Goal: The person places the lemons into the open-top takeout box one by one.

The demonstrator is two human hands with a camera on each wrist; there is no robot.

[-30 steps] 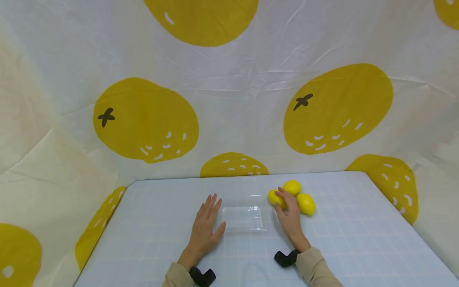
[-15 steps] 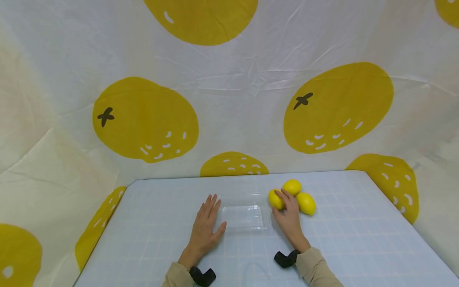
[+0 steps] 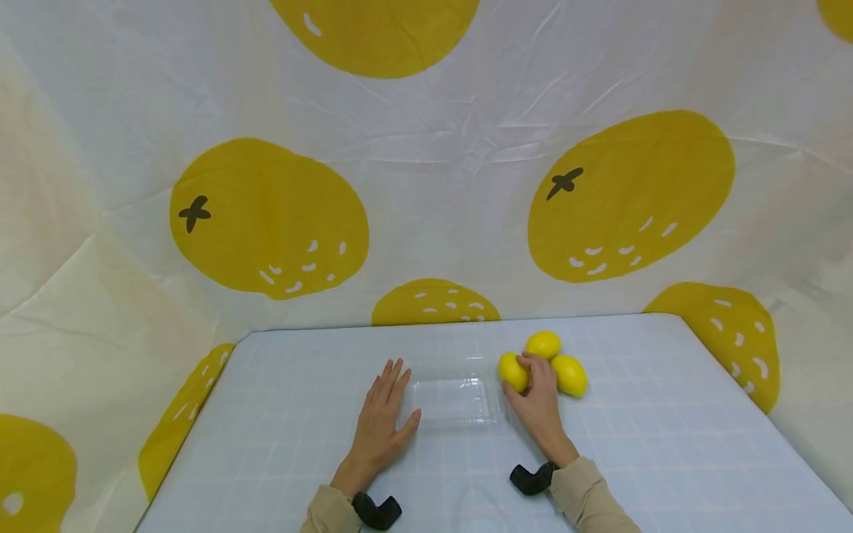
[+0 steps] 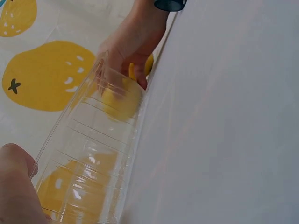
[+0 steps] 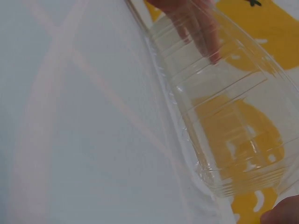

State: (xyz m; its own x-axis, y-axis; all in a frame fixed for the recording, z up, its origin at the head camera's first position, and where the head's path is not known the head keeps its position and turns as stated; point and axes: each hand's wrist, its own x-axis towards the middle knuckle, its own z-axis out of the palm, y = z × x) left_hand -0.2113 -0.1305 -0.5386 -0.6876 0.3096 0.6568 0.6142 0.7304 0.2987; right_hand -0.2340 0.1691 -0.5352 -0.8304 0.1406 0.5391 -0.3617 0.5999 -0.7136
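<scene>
A clear plastic tray [image 3: 457,401] sits mid-table [image 3: 666,444]. The right hand [image 3: 538,403], just right of the tray, curls its grip around the nearest lemon [image 3: 512,370]; two more lemons [image 3: 556,360] lie beyond. The left hand [image 3: 381,429] rests flat, fingers straight, against the tray's left edge.

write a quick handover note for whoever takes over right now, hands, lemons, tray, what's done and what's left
Left hand: flat on the table, thumb at the left edge of the clear tray.
Right hand: fingers curled round the nearest lemon, just right of the tray.
Two more lemons sit touching behind it.
Done: nothing in the tray.
Left: probably all three lemons to go in, the gripped one first.
</scene>
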